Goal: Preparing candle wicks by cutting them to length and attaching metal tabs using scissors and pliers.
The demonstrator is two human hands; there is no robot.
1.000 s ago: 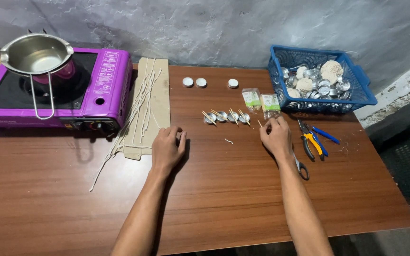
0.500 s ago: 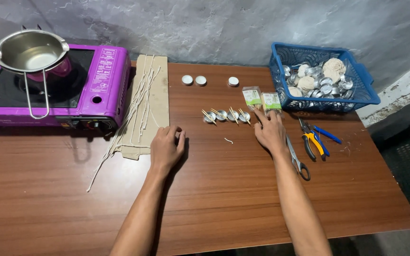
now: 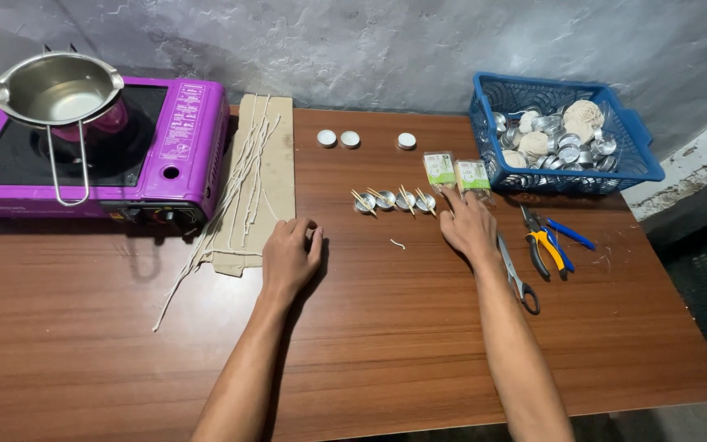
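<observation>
The right hand (image 3: 468,225) lies flat on the wooden counter (image 3: 386,327), its grip released and empty — fingertips just short of two small green-labelled packets (image 3: 456,172) and a row of little metal cups with sticks (image 3: 394,200). The left hand (image 3: 290,255) rests loosely curled, holding nothing, beside the cardboard sheet with wicks (image 3: 254,176).
</observation>
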